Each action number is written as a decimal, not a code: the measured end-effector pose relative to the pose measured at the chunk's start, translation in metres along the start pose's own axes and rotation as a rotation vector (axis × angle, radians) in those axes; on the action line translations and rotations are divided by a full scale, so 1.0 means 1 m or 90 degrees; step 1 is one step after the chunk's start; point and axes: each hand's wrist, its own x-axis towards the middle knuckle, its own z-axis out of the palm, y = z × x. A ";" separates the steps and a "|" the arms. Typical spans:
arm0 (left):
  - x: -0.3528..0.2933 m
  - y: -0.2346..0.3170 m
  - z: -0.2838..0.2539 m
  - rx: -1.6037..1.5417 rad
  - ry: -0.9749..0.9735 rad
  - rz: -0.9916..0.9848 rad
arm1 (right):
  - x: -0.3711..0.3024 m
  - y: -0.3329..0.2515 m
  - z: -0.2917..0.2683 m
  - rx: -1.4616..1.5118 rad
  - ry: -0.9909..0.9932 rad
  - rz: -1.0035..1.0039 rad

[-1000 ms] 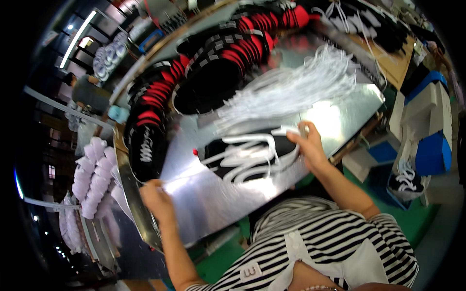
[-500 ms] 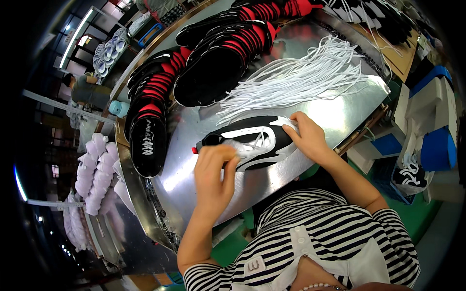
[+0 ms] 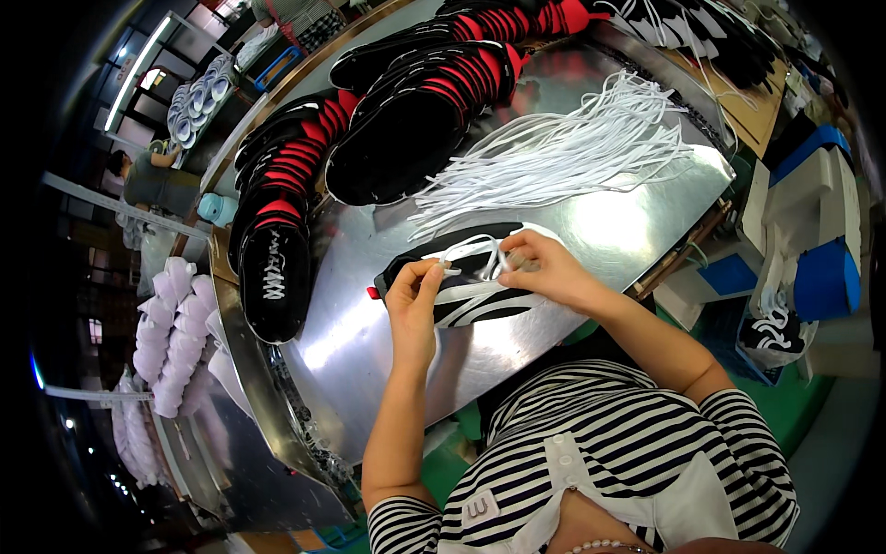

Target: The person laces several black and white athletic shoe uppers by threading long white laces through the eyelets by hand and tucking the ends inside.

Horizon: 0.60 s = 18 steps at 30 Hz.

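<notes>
A black-and-white shoe upper [image 3: 503,303] with a red tab lies on its side across the shiny metal table [image 3: 341,332] in front of me. White shoelace [image 3: 475,246] loops up from its lacing opening. At the end with the red tab, my left hand [image 3: 415,294] pinches the shoelace between thumb and finger. My right hand [image 3: 546,268] is closed over the opening, thumb and fingers pinching another part of the shoelace. The far eyelets are partly covered by the fingers.
A bundle of loose white laces [image 3: 554,162] lies just beyond the shoe. Nested black-and-red uppers [image 3: 397,138] stand in rows at the back, with another row [image 3: 274,286] on the left. A carton-like white-and-blue stand [image 3: 812,212] is at the right.
My right hand has moved from the shoe's right end leftward to the lacing opening and pinches the shoelace. My left hand has shifted slightly right. A lace loop now rises between them.
</notes>
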 end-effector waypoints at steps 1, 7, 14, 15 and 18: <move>-0.001 -0.003 -0.002 -0.032 -0.003 -0.005 | -0.004 -0.013 -0.001 -0.027 0.023 0.044; -0.001 -0.008 -0.001 -0.021 0.000 0.013 | -0.004 -0.010 -0.001 -0.154 0.127 -0.020; -0.001 -0.010 0.000 -0.054 0.000 0.006 | -0.001 0.000 -0.011 -0.085 0.109 -0.055; -0.001 -0.011 -0.001 -0.061 0.001 0.006 | 0.000 0.001 -0.012 -0.158 0.139 -0.084; -0.001 -0.009 -0.006 -0.073 -0.003 0.024 | 0.009 -0.026 -0.013 -0.339 0.238 -0.188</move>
